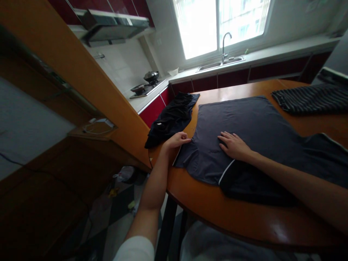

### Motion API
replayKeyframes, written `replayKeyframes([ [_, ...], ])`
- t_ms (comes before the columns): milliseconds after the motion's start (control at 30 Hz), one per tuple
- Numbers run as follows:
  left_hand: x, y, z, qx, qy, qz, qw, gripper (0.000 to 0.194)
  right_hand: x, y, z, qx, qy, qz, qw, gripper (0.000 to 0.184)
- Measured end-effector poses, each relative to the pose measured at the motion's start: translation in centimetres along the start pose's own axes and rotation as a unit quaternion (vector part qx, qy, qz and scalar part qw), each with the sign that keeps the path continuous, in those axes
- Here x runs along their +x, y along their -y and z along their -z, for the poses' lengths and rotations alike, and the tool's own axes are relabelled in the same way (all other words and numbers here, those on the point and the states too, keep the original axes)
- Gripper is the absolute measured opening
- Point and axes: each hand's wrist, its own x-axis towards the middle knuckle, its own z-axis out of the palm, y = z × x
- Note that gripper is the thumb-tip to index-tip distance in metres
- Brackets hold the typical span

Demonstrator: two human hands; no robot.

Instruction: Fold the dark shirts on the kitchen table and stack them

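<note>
A dark grey shirt (244, 116) with black panels and white piping lies spread across the wooden table (195, 192). My left hand (177, 140) is closed at the shirt's left edge, thumb and fingers pinching the cloth near a sleeve (185, 156). My right hand (233, 145) rests flat on the middle of the shirt with its fingers spread. Below my right wrist, a black panel (252, 183) edged in white runs toward the table's near side. On the right, part of the shirt reaches past the frame's edge.
Dark folded clothes (174, 116) lie on the table's far left. A striped black-and-grey garment (312, 98) sits at the far right. Beyond are a stove with a wok (151, 76), a counter with a sink (209, 66), and a wooden partition (108, 98) to the left.
</note>
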Motion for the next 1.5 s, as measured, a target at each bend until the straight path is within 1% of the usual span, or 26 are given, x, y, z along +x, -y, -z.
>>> replayKeyframes([
  [133,-0.1,-0.6,-0.1,-0.010,-0.005,0.025,1.000,0.052,0.0,0.0,0.1,-0.003,0.004,-0.005,1.000,0.051],
  [267,-0.1,-0.8,-0.2,-0.019,-0.018,0.030,0.999,0.053,0.0,-0.1,0.0,-0.006,0.006,-0.005,1.000,0.051],
  [500,0.1,0.1,-0.3,-0.040,-0.022,0.028,0.999,0.052,-0.1,-0.1,-0.1,-0.001,-0.001,-0.004,1.000,0.051],
  [633,0.1,0.5,-0.2,-0.056,-0.005,0.026,0.998,0.049,-0.1,-0.1,0.0,-0.003,0.001,-0.006,1.000,0.052],
  [800,-0.2,0.5,0.2,-0.033,0.004,0.020,0.999,0.045,-0.1,-0.1,0.1,0.001,-0.001,-0.004,1.000,0.051],
  [933,-0.7,-0.1,0.8,-0.030,0.017,0.014,0.999,0.044,0.0,-0.2,0.1,0.005,-0.004,0.000,1.000,0.052],
  [1000,-1.0,-0.8,1.1,-0.053,0.011,0.011,0.998,0.045,0.0,-0.2,0.0,0.008,-0.005,-0.001,1.000,0.052],
  [1067,-1.2,-1.5,1.1,-0.100,-0.001,0.026,0.995,0.046,0.0,-0.2,-0.1,0.007,-0.007,-0.003,1.000,0.052],
  [1133,-1.2,-2.3,0.8,-0.164,-0.012,0.058,0.985,0.045,0.0,-0.1,-0.1,0.003,-0.007,-0.004,1.000,0.051],
  [1200,-1.0,-3.0,0.4,-0.234,-0.027,0.088,0.968,0.042,0.0,-0.1,-0.2,-0.001,-0.006,-0.003,1.000,0.050],
  [1300,-0.3,-3.6,-0.4,-0.343,-0.039,0.128,0.930,0.034,0.0,-0.1,-0.1,-0.003,-0.003,-0.002,1.000,0.051],
  [1400,0.5,-3.8,-1.2,-0.444,-0.016,0.145,0.884,0.030,0.0,-0.2,-0.1,-0.005,-0.002,-0.001,1.000,0.051],
  [1467,0.7,-4.0,-1.5,-0.483,0.011,0.141,0.864,0.026,0.0,-0.2,-0.2,-0.003,-0.003,-0.001,1.000,0.051],
  [1500,0.7,-4.1,-1.7,-0.492,0.026,0.136,0.860,0.024,0.0,-0.2,-0.2,-0.001,-0.004,-0.001,1.000,0.051],
])
